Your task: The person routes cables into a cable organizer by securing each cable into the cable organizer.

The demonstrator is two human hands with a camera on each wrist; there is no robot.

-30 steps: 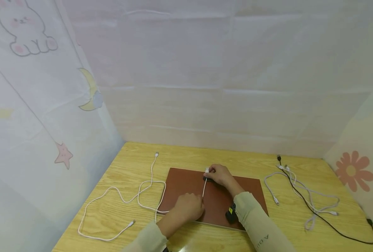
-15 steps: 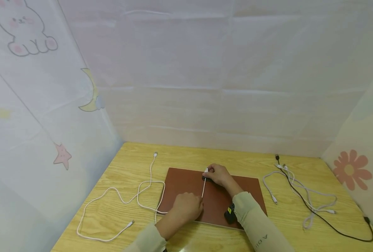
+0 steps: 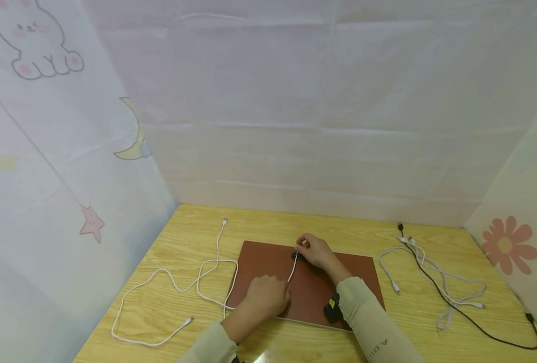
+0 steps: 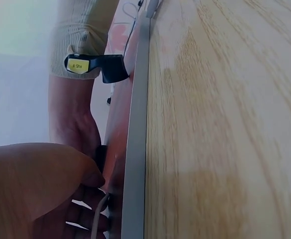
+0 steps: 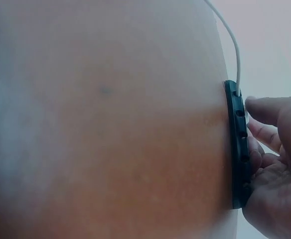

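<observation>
My right hand (image 3: 315, 250) is at the far edge of the brown board (image 3: 261, 257), thumb and fingertips at the end of a white cable (image 3: 293, 268). In the right wrist view the cable (image 5: 233, 45) enters the top slot of a black slotted holder (image 5: 239, 149); my right hand (image 5: 280, 149) is curled against the holder's side, and the cable's plug is hidden. Nearer the front edge my left hand (image 3: 266, 296) grips the same cable. The left wrist view shows the cable (image 4: 98, 216) between the thumb and fingers of my left hand (image 4: 36, 184).
Left of the board, a looped white cable (image 3: 161, 270) lies on the wooden table (image 3: 178, 252). To the right are several tangled white cables (image 3: 445, 274) and a black cable (image 3: 459, 311). Patterned cloth (image 3: 268, 126) hangs behind the table.
The white plug that stuck out above my right fingertips has gone out of sight. My left hand has moved slightly left, and the cable between the hands now bends a little.
</observation>
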